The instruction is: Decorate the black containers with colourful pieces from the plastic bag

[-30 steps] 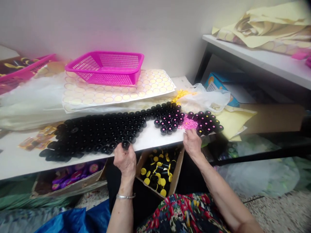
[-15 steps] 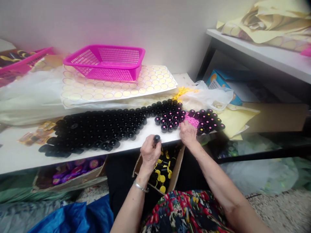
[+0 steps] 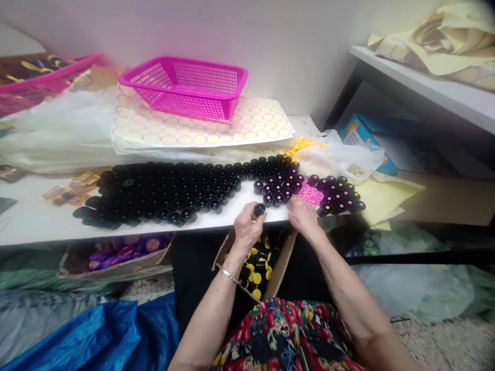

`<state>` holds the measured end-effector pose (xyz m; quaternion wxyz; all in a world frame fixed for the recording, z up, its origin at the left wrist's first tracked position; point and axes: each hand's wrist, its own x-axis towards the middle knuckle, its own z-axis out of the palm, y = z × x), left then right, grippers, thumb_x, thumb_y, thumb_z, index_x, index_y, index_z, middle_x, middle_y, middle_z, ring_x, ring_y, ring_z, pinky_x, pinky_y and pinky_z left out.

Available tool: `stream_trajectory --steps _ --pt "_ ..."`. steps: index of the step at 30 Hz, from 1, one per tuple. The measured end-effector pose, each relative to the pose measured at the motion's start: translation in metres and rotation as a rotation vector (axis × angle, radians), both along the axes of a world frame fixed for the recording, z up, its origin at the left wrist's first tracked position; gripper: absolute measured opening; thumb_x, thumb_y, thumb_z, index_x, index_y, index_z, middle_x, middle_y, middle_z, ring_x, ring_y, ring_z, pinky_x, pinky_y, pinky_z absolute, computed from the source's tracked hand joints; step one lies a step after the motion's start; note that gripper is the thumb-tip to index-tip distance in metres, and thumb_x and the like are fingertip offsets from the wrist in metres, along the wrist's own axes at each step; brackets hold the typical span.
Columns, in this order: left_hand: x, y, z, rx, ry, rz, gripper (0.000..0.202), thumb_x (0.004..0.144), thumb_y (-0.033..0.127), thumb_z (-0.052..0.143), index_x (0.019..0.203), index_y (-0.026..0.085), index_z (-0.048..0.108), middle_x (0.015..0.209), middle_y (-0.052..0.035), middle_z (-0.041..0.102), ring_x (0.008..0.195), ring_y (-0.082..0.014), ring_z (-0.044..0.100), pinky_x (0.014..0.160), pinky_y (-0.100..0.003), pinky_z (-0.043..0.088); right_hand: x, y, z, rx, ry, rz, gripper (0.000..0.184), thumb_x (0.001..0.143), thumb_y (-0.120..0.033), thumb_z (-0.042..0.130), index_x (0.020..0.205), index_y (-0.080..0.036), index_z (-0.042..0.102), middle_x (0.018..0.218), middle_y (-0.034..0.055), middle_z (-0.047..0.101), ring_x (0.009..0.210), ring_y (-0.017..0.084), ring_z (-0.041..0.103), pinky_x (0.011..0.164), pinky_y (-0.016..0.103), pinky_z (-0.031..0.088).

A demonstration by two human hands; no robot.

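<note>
At the front edge of the bench [image 3: 38, 224], we locate one black cap [image 3: 259, 209] gripped in the closed fingers of the left hand [image 3: 247, 229], left of the right hand [image 3: 304, 220] and apart from it. Just beyond the right hand, the nearer one, lies one pile of pink pieces [image 3: 311, 194]; we cannot tell its fingers' opening or contents. We find the massed black caps [image 3: 154, 188] too many to count.

Far wall [image 3: 294, 36] is plain, pale, tinted pink left of centre. White table [image 3: 34, 226] stands before it. At right, a higher white shelf [image 3: 444, 93] has a dark support [image 3: 343, 98]. Speckled floor [image 3: 448, 342] is visible at near right.
</note>
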<state>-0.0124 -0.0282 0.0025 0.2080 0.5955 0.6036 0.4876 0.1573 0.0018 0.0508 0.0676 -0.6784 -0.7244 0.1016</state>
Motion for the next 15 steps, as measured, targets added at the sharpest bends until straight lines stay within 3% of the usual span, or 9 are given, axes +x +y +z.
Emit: stream_trajectory --steps 9,15 --pt "0.0012 -0.0002 0.0002 0.005 -0.030 -0.005 0.029 0.071 0.023 0.061 0.100 0.021 0.059 0.077 0.0026 0.057 0.059 -0.0079 0.048 0.061 -0.021 0.042 0.0013 0.0067 -0.0098 0.095 0.101 -0.171 0.022 0.080 -0.015 0.042 0.076 -0.015 0.064 0.071 0.0098 0.062 0.067 0.019 0.056 0.058 0.027 0.032" --pt "-0.0003 -0.0006 -0.0006 -0.023 -0.043 -0.012 0.031 0.070 0.026 0.063 0.101 0.021 0.060 0.073 0.0036 0.056 0.059 -0.0081 0.048 0.060 -0.021 0.042 0.0029 0.0056 -0.0090 0.100 0.097 -0.134 0.020 0.077 -0.012 0.043 0.076 -0.014 0.063 0.071 0.0087 0.061 0.066 0.018 0.054 0.058 0.027 0.031"
